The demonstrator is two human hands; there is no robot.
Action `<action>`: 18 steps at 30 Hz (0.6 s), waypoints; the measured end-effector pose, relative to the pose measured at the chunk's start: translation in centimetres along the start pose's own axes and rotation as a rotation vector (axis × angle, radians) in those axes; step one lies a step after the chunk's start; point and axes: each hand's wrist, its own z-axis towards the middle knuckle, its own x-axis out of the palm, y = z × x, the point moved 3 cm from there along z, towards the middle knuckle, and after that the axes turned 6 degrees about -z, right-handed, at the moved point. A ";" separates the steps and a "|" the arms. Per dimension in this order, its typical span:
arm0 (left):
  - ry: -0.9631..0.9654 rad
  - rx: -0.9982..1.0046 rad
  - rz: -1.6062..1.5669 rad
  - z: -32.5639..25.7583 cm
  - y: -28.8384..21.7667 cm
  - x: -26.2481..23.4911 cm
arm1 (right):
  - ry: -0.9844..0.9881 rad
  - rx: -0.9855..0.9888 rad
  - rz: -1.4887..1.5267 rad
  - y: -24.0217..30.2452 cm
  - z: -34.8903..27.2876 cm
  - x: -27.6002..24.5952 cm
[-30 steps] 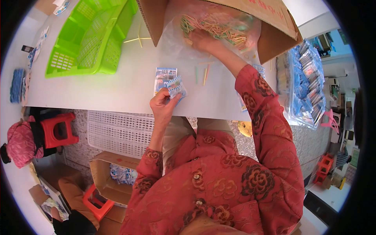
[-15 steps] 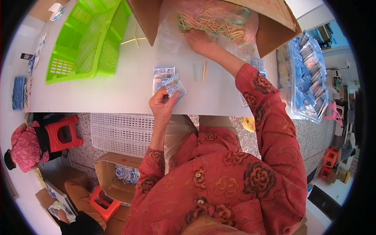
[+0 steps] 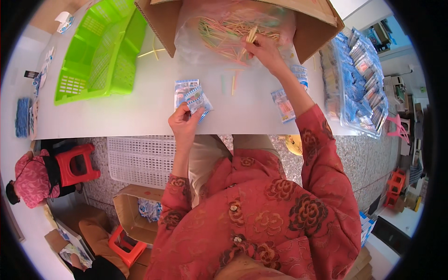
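Note:
My left hand (image 3: 184, 125) holds a small blue-and-white plastic packet (image 3: 198, 100) at the near edge of the white table (image 3: 126, 109). A stack of similar packets (image 3: 183, 88) lies just beyond it. My right hand (image 3: 265, 50) reaches into a clear plastic bag (image 3: 224, 37) inside a tipped cardboard box (image 3: 308, 28), pinching a few thin sticks (image 3: 251, 35) from a heap of coloured sticks (image 3: 219, 32). Two loose sticks (image 3: 232, 84) lie on the table between the hands.
A green plastic basket (image 3: 93, 56) stands at the left. Filled packets (image 3: 284, 105) lie by my right forearm, and a large clear bag of packets (image 3: 359, 79) sits at the right. A white crate (image 3: 140, 161), a red stool (image 3: 77, 163) and a floor box (image 3: 135, 214) are below.
My right hand has drawn back a little inside the bag and now pinches a few sticks. My left hand keeps the packet in the same place.

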 end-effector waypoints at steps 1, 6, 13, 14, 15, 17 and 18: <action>0.030 0.028 -0.025 0.0 0.1 -0.2 | 0.014 -0.016 0.018 0.3 -1.2 -0.3; 0.070 0.031 -0.041 -0.5 -0.7 2.1 | 0.053 -0.005 0.007 -0.2 -6.5 1.1; 0.212 0.107 -0.004 -1.1 -0.8 4.7 | 0.068 -0.071 -0.163 -2.6 -9.4 2.0; 0.212 0.111 0.027 -1.0 -0.7 4.9 | 0.083 -0.039 -0.038 -1.4 -9.3 1.2; 0.208 0.109 0.031 -1.0 -0.8 5.0 | 0.098 -0.006 0.085 -0.2 -9.3 0.5; 0.250 0.139 0.118 -0.9 -1.1 5.7 | 0.114 -0.056 0.145 2.4 -9.5 -1.0; 0.252 0.138 0.120 -0.8 -1.0 5.9 | 0.132 -0.106 0.201 3.7 -9.7 -1.6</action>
